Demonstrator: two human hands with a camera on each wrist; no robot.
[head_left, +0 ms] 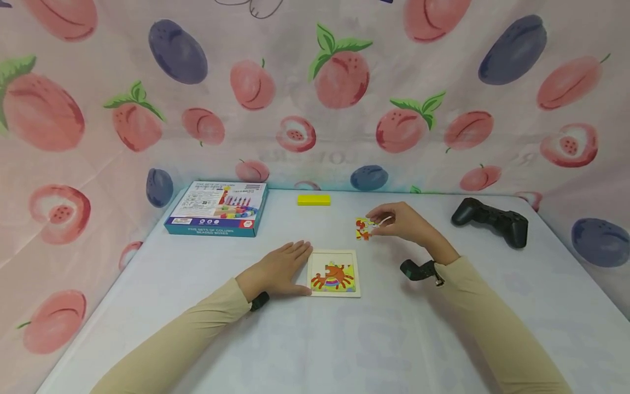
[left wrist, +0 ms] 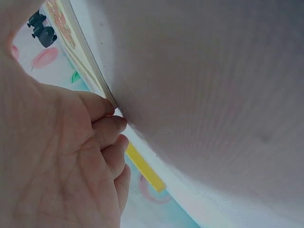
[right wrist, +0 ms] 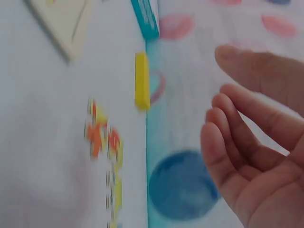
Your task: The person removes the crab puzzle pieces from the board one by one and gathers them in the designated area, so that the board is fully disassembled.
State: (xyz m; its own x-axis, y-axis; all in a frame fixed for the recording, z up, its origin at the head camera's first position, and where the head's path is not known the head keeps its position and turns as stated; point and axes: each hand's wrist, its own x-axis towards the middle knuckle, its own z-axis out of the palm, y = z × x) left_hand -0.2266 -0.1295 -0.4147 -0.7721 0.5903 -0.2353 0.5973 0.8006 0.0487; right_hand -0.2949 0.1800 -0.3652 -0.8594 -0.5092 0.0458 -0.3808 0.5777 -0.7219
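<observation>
From my head view, the puzzle tray [head_left: 357,273] lies flat on the white table [head_left: 394,345], a pale square frame partly filled with an orange crab picture [head_left: 338,279]: rainbow-striped belly, yellow ground, pale bare patches at the upper left and along the top. My left hand [head_left: 276,272] lies with fingers extended and thumb spread, bracing the tray's left edge. Beyond the tray's upper right corner I have loose puzzle pieces [head_left: 364,225] in red, orange and yellow. My right hand [head_left: 401,220] is beside them, fingers bent, thumb well apart, gripping nothing in the right wrist view; whether a fingertip touches a piece I can't tell. It hides some of them from my head camera. Farther back sit a yellow block [head_left: 314,200], a boxed game [head_left: 216,208] at left and a black game controller [head_left: 492,223] at right, all apart from the tray.
</observation>
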